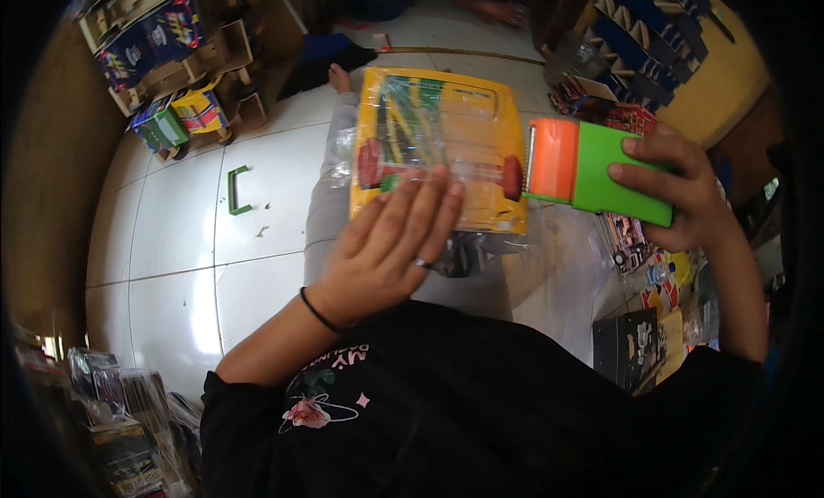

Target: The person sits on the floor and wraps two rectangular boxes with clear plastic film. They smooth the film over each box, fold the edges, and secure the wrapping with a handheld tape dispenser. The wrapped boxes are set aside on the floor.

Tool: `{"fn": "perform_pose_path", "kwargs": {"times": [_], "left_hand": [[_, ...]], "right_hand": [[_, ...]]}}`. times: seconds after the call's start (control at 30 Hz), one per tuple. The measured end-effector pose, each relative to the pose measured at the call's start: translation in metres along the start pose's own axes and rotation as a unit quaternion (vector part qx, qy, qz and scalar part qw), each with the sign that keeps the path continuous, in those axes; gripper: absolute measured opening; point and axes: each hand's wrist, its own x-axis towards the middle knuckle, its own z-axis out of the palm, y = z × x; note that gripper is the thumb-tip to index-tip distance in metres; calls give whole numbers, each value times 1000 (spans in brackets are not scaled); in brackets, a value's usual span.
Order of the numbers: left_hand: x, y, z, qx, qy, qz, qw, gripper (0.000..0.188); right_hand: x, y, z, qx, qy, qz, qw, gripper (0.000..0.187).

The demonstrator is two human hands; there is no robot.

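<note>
Head view: my left hand point(378, 251) lies flat on the wrapped yellow package point(485, 124); my right hand point(688, 187) clamps the green tape dispenser point(598, 170).

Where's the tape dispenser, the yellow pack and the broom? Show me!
Tape dispenser point(594, 167): head view, on its green body.
Yellow pack point(472, 130): head view, on its plastic-covered face.
Broom point(321, 70): head view, on its dark bristles.

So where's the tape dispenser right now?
In the head view, the tape dispenser is in the right hand, just right of the yellow wrapped item.
</note>
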Motion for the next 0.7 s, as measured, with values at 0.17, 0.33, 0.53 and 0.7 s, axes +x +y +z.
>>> {"fn": "perform_pose_path", "kwargs": {"times": [0.17, 0.33, 0.53, 0.7], "left_hand": [[-3, 2, -2, -10, 20, -10, 1000, 36], [-10, 3, -4, -68, -4, -36, 997, 37], [-14, -2, -21, -146, 32, -44, 988, 39], [54, -27, -38, -275, -33, 122, 953, 44]], "right_hand": [[-27, -16, 15, 27, -7, 60, 998, 67], [-14, 0, 55, 33, -77, 74, 994, 51], [-42, 65, 200, 97, -241, 185, 948, 36], [-106, 88, 348, 253, 204, 450, 832, 45]]}}
